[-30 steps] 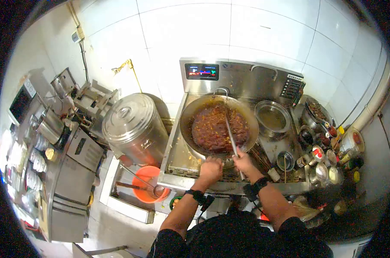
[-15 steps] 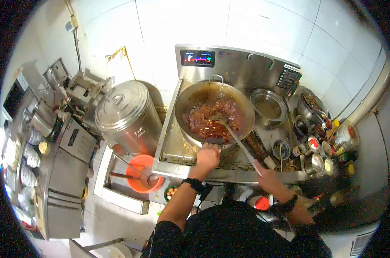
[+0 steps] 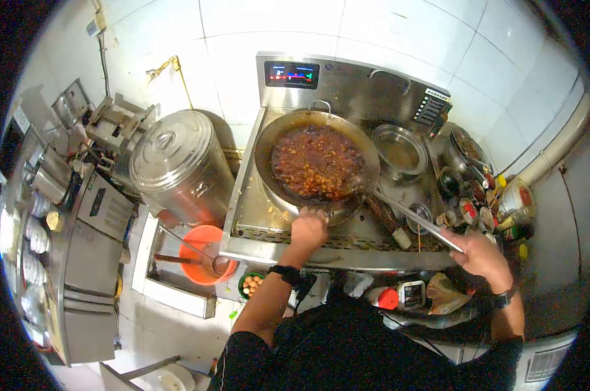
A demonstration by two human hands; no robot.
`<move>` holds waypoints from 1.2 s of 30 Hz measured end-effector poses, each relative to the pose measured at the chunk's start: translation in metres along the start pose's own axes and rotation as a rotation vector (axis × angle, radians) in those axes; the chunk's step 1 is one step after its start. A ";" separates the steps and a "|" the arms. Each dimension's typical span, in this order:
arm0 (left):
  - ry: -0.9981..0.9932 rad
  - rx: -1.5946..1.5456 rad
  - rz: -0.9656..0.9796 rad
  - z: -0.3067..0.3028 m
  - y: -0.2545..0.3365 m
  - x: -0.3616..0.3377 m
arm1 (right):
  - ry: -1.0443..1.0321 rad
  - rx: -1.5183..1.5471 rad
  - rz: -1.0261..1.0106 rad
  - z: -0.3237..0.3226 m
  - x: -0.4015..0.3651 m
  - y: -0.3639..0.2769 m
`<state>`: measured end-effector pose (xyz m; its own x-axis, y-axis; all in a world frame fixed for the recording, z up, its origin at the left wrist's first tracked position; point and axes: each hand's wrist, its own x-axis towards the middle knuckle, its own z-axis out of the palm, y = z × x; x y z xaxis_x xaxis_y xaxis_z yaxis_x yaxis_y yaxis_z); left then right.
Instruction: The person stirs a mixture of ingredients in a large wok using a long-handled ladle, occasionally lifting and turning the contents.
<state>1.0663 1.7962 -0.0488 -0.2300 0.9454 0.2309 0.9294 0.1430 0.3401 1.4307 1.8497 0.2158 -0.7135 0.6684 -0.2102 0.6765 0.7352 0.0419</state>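
A large wok [image 3: 266,144] on the steel stove holds dark red-brown chopped food [image 3: 316,163] in glossy sauce. My left hand [image 3: 309,229] is closed at the wok's near edge, where its handle seems to be; what lies inside the fingers is hidden. My right hand [image 3: 482,259] is wrapped round the end of a long metal handle [image 3: 415,219]. This handle slants up and left to the wok's right rim, and its head is hard to make out there. Beside the wok on the right sits a round metal pot [image 3: 400,151].
A tall lidded steel pot [image 3: 178,163] stands left of the stove [image 3: 243,195]. Below it are an orange basin [image 3: 197,274] with a ladle and a bowl of eggs [image 3: 251,285]. Jars and bottles [image 3: 497,208] crowd the right side. A brush [image 3: 399,236] lies near the stove's front.
My right hand has moved right and outward, drawing the long utensil from the food's middle to the wok's right rim. The food now lies more spread out. My left hand stays at the near edge.
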 end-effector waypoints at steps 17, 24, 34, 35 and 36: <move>0.100 -0.020 0.135 0.022 -0.015 0.003 | 0.046 0.270 0.162 0.187 0.174 -0.081; 0.137 0.013 0.228 0.036 -0.019 0.003 | 0.198 0.750 -0.009 0.220 0.223 -0.099; 0.169 -0.026 0.148 0.009 -0.005 -0.001 | -0.144 1.105 0.017 0.171 0.169 -0.110; 0.157 -0.028 0.141 0.006 -0.005 -0.002 | -0.191 1.049 0.052 0.162 0.160 -0.107; 0.148 -0.019 0.131 0.007 -0.006 -0.003 | -0.238 0.993 0.087 0.150 0.151 -0.102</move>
<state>1.0632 1.7945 -0.0577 -0.1486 0.9020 0.4053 0.9490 0.0149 0.3148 1.2810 1.8584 0.0329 -0.6733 0.5957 -0.4380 0.6470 0.1880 -0.7389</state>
